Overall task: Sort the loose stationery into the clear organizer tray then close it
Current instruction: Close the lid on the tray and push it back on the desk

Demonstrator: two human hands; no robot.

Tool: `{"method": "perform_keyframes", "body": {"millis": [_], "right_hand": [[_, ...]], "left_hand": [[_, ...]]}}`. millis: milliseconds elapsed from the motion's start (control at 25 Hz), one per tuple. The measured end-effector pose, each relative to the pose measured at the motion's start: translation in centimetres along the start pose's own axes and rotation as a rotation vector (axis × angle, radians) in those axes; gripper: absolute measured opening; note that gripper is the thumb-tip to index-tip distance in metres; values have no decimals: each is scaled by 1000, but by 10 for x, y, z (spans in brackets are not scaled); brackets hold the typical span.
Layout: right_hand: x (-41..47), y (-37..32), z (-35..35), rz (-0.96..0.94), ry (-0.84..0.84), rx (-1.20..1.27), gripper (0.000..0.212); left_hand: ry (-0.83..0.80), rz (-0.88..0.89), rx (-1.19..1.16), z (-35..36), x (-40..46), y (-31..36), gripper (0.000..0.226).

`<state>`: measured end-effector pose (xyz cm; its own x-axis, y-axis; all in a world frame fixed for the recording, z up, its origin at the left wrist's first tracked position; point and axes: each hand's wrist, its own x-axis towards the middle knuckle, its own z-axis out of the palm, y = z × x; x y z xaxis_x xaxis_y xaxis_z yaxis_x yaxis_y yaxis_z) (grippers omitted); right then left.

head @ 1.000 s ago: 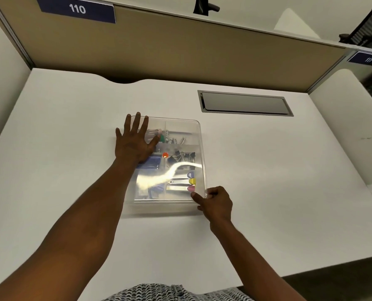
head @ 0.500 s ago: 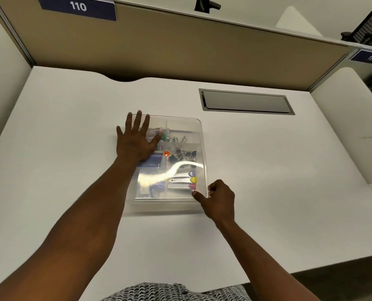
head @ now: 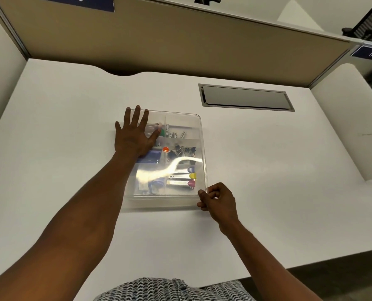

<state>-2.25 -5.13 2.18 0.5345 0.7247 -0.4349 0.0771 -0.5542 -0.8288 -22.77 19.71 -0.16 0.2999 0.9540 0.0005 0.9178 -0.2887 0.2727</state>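
The clear organizer tray [head: 199, 129] lies on the white desk [head: 267, 170] with its transparent lid on top. Through the lid I see black binder clips [head: 184, 149], an orange pin [head: 165, 149], a blue item [head: 151, 157] and clips with blue, yellow and pink ends [head: 191, 176]. My left hand [head: 133, 137] lies flat with straight fingers on the lid's far left part. My right hand [head: 217, 200] is at the near right corner, its fingers curled, thumb and fingertips at the lid's edge. A bright glare streak crosses the lid.
A grey cable hatch [head: 245, 97] is set into the desk at the back right. Beige partition walls [head: 159, 40] close off the back and both sides. The near desk edge runs just above my patterned clothing [head: 170, 290].
My right hand's fingers have curled in more at the tray's near right corner. My left hand stays flat on the lid. The view has shifted slightly.
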Motion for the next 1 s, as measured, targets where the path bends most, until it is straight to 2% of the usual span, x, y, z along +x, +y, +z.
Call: {"method": "perform_keyframes", "body": {"millis": [120,320,600,1000], "right_hand": [[-2,-3,4,-38,89,-216,26],[-1,-7,1,-43,132,-339,26],[-2,-8,5,10,151,-113,21],[-9,-4,7,-100,196,-216,18]], "left_hand": [[7,2,2,0,0,-1,82],[9,-1,7,2,0,-1,82],[10,-3,-2,1,-1,0,81],[13,0,-14,0,-2,1,81]]}}
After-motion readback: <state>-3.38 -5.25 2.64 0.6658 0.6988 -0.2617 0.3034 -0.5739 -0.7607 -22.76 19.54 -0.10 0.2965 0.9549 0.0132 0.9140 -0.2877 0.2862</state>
